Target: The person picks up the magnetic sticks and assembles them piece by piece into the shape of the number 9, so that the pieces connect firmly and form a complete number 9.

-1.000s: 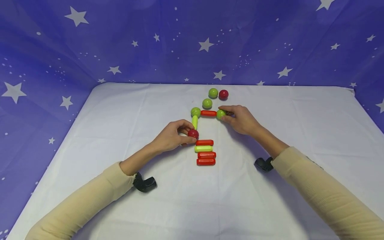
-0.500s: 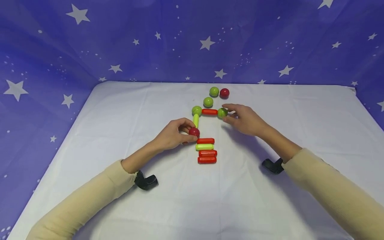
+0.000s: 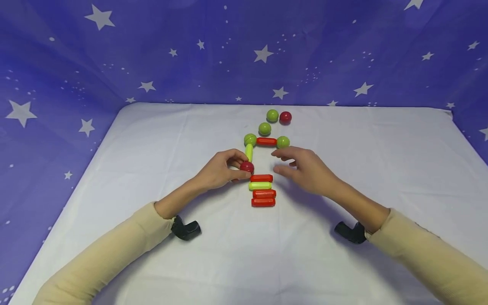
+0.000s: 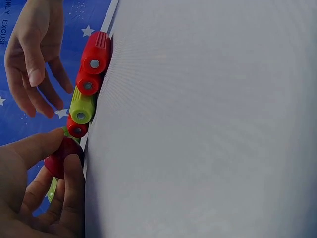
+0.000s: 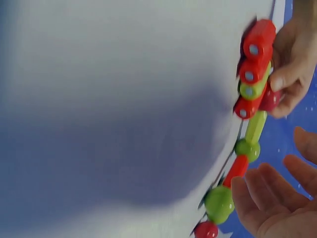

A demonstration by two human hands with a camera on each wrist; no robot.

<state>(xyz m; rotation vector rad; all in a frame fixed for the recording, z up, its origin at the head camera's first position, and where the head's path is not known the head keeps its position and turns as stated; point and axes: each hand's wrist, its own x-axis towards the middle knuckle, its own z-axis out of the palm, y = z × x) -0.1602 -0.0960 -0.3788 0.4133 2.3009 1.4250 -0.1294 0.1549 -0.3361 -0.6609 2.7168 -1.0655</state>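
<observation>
The left hand pinches the red ball ending an assembled two-rod chain; the right hand, at its three o'clock, is spread, empty, with four rods at five and three balls at one unattached.

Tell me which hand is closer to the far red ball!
Right. The right hand is in front of the far red ball; the left hand, farther away to the left, grips the near red ball.
</observation>
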